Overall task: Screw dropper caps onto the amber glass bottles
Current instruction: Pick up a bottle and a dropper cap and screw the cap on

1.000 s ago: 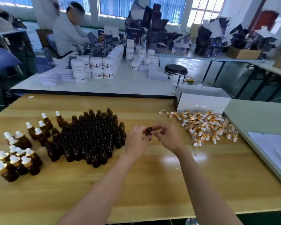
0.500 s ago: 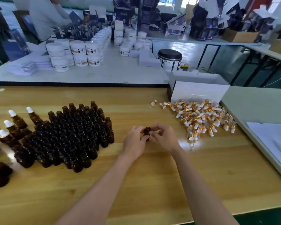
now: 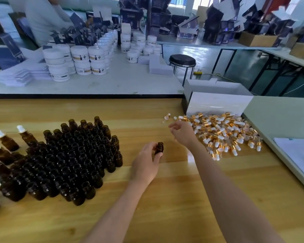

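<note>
My left hand (image 3: 145, 163) grips one small uncapped amber bottle (image 3: 159, 148) upright above the wooden table (image 3: 165, 207). My right hand (image 3: 182, 134) hovers with loosely curled, empty fingers at the left edge of a pile of gold-collared dropper caps (image 3: 223, 134). A dense cluster of uncapped amber bottles (image 3: 68, 160) stands to the left. Several capped bottles (image 3: 5, 141) with white bulbs stand at the far left.
A white open box (image 3: 216, 100) sits behind the cap pile. A pale green table (image 3: 279, 116) with white paper (image 3: 298, 151) adjoins on the right. A white table (image 3: 95, 85) with white jars lies beyond, a person behind it, and a black stool (image 3: 182, 60).
My right hand has let go of the bottle and moved right and away toward the cap pile. My left hand keeps the bottle. The camera has shifted right.
</note>
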